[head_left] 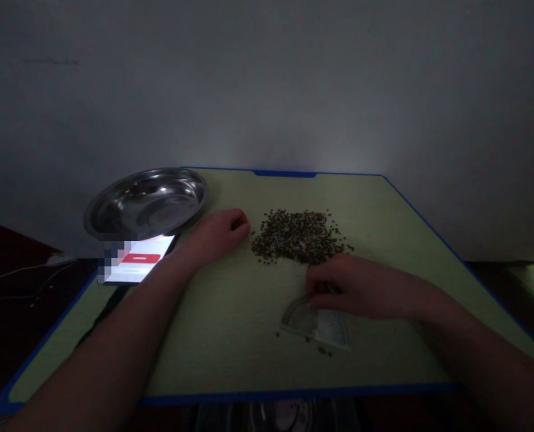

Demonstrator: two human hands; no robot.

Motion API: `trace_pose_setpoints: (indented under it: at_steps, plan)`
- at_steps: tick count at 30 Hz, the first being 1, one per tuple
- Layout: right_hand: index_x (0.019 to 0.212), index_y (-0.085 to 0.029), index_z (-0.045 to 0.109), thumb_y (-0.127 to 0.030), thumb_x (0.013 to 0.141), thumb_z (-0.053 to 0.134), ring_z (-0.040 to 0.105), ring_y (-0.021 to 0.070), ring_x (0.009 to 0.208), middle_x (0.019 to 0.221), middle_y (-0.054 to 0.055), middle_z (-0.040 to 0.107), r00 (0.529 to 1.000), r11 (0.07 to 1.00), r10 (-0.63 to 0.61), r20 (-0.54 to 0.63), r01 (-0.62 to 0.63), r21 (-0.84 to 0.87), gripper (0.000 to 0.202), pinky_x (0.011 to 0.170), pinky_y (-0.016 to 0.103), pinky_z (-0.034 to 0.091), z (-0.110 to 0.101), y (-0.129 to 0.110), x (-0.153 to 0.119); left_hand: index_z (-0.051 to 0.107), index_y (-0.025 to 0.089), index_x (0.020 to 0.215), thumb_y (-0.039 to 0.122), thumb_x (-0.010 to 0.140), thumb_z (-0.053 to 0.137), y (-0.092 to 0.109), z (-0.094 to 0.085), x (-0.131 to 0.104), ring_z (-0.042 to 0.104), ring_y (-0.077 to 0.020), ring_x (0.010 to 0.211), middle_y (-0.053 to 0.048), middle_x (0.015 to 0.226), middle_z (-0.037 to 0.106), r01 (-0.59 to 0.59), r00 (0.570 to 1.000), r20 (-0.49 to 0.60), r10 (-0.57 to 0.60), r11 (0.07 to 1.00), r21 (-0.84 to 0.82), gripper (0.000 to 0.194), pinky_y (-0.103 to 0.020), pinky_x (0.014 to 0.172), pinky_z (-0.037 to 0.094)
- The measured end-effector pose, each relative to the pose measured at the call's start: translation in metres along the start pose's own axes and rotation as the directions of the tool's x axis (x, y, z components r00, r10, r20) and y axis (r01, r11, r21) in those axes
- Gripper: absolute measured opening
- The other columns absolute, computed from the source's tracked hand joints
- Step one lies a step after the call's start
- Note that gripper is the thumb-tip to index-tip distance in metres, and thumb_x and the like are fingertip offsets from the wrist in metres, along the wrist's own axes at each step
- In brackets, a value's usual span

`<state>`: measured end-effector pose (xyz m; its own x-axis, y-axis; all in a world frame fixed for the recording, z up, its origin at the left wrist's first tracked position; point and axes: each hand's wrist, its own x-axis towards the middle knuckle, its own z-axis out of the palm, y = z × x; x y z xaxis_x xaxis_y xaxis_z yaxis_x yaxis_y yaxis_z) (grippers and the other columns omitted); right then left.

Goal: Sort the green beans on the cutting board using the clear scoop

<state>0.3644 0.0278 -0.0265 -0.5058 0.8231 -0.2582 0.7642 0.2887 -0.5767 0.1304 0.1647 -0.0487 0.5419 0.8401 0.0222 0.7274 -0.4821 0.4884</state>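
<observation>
A loose pile of small dark brown seeds or grains (pixel 296 236) is spread over the middle of the table. My left hand (pixel 224 233) rests to the left of this pile, its fingers curled in a loose fist with nothing visible in them. My right hand (pixel 334 283) is just in front of the pile, fingers bent and pinched at the curved edge of a clear semicircular protractor (pixel 314 321). The protractor's straight edge faces me, and a few stray seeds lie along it. Part of its arc is hidden under my fingers.
A shiny metal basin (pixel 152 204) stands at the back left of the blue-edged, pale green table (pixel 231 354). A lit tablet or phone (pixel 141 258) lies by my left forearm. Behind is a grey wall. Another metal bowl (pixel 282 414) shows below the front edge.
</observation>
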Motion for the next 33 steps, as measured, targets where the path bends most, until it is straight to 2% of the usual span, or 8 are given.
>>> trace_pose_setpoints:
  at_steps: [5, 12, 19, 27, 30, 33]
  plan:
    - [0.084, -0.020, 0.069, -0.034, 0.088, 0.059, 0.056, 0.0131, 0.064, 0.073, 0.000, 0.066, 0.999, 1.000, 0.023, -0.031, -0.023, -0.001, 0.018, 0.057, 0.025, 0.034, 0.000, 0.004, 0.000, 0.063, 0.017, 0.080, 0.039, 0.082, 0.046, 0.000, 0.000, 0.000, 0.056, -0.0166, 0.068, -0.004, 0.077, 0.067, 0.004, 1.000, -0.007, -0.004, 1.000, -0.005, 0.028, -0.029, 0.061, 0.040]
    - [0.087, -0.021, 0.070, -0.036, 0.089, 0.060, 0.058, 0.0146, 0.069, 0.075, 0.001, 0.066, 0.999, 0.999, -0.044, -0.005, 0.044, -0.028, 0.018, 0.061, 0.026, 0.035, 0.007, -0.006, 0.002, 0.063, 0.017, 0.081, 0.036, 0.082, 0.046, 0.000, 0.000, 0.000, 0.055, -0.0165, 0.066, -0.005, 0.078, 0.066, 0.006, 1.000, 0.002, -0.006, 1.000, -0.007, 0.026, -0.029, 0.060, 0.038]
    - [0.086, -0.020, 0.069, -0.033, 0.090, 0.059, 0.056, 0.0120, 0.062, 0.072, -0.001, 0.066, 0.998, 1.000, 0.005, -0.068, -0.005, 0.002, 0.017, 0.056, 0.024, 0.034, 0.002, -0.002, 0.003, 0.064, 0.017, 0.083, 0.039, 0.082, 0.045, -0.008, 0.005, 0.003, 0.053, -0.0164, 0.065, -0.004, 0.077, 0.065, -0.035, 0.999, -0.001, 0.035, 0.999, -0.012, 0.029, -0.030, 0.060, 0.038]
    - [0.090, -0.020, 0.070, -0.031, 0.091, 0.060, 0.059, 0.0115, 0.070, 0.079, -0.001, 0.069, 0.985, 0.986, -0.168, -0.041, 0.167, -0.023, 0.015, 0.064, 0.023, 0.037, 0.023, -0.019, 0.008, 0.062, 0.017, 0.080, 0.036, 0.081, 0.046, -0.003, 0.003, 0.002, 0.054, -0.0158, 0.067, -0.003, 0.076, 0.065, -0.026, 1.000, -0.013, 0.026, 1.000, -0.011, 0.025, -0.028, 0.059, 0.037]
    - [0.089, -0.020, 0.070, -0.029, 0.092, 0.059, 0.057, 0.0107, 0.067, 0.077, -0.001, 0.068, 0.985, 0.987, -0.158, -0.069, 0.156, -0.029, 0.015, 0.062, 0.023, 0.037, 0.017, -0.015, 0.004, 0.062, 0.017, 0.080, 0.036, 0.082, 0.046, -0.001, 0.002, 0.001, 0.054, -0.0160, 0.065, -0.004, 0.075, 0.064, -0.012, 1.000, -0.005, 0.012, 1.000, -0.006, 0.025, -0.029, 0.058, 0.036]
    - [0.087, -0.020, 0.069, -0.029, 0.091, 0.059, 0.055, 0.0104, 0.063, 0.073, -0.002, 0.066, 0.994, 0.997, -0.074, -0.085, 0.071, -0.037, 0.014, 0.059, 0.024, 0.035, 0.004, -0.004, -0.002, 0.062, 0.017, 0.081, 0.037, 0.082, 0.047, -0.001, 0.000, 0.001, 0.055, -0.0162, 0.065, -0.004, 0.076, 0.065, -0.009, 1.000, 0.002, 0.009, 1.000, -0.003, 0.025, -0.029, 0.059, 0.037]
